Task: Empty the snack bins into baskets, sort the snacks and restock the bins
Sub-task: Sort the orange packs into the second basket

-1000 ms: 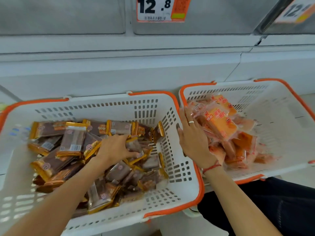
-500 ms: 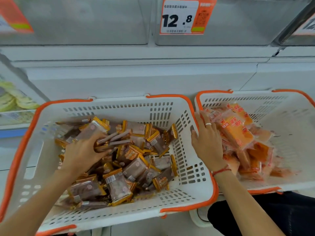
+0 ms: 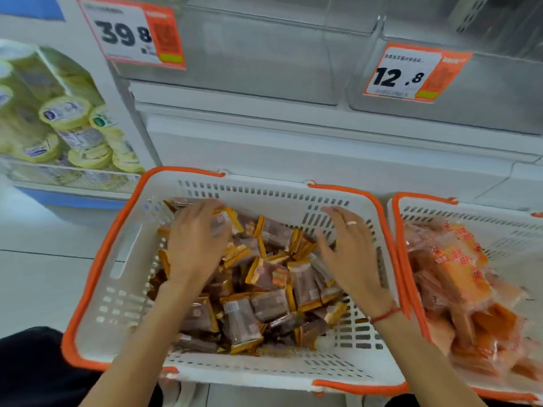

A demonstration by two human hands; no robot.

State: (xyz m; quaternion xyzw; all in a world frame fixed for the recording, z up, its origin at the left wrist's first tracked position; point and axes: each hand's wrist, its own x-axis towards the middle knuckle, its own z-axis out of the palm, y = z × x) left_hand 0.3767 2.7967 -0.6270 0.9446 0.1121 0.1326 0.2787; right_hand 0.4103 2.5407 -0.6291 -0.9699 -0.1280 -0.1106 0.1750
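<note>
My left hand lies open on the brown snack packets in the left basket. My right hand hovers open, fingers spread, over the packets.

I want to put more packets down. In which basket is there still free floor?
The right basket has bare floor along its far wall, beyond the orange packets. The left basket is crowded with brown packets; only a strip beside its left wall is free.

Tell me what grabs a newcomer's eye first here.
Both hands, left hand and right hand, spread over brown snack packs filling the near basket in the middle. To its right, a second basket holds orange packs. Above, price tags reading 39.8 and 12.8 hang on clear bins.
</note>
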